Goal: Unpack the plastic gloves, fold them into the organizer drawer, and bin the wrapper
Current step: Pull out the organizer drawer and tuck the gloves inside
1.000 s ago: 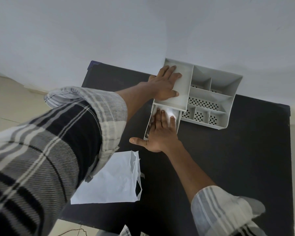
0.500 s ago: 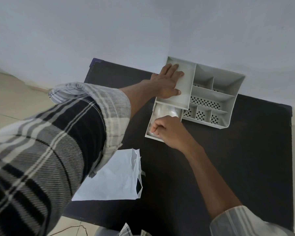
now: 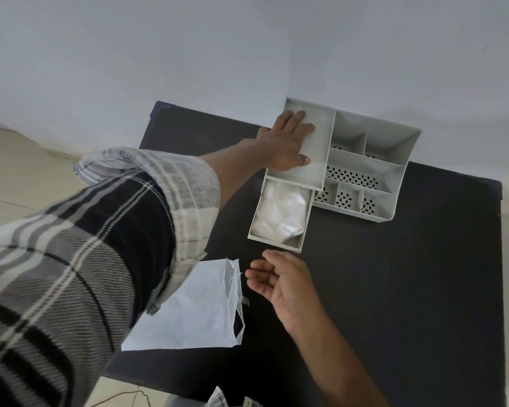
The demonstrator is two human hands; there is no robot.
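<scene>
Half the wrapper (image 3: 194,306) under the left sleeve (image 3: 100,230).

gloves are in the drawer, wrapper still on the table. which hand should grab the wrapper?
Right. The right hand hovers open and empty just beside the wrapper, near its torn edge. The left hand lies flat on the organizer, bracing it behind the open drawer, farther from the wrapper.

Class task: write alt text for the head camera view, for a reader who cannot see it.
White plastic gloves fill the open drawer of a grey organizer on a black table. The left hand rests on the organizer's top; the open right hand hovers beside a white wrapper.
</scene>
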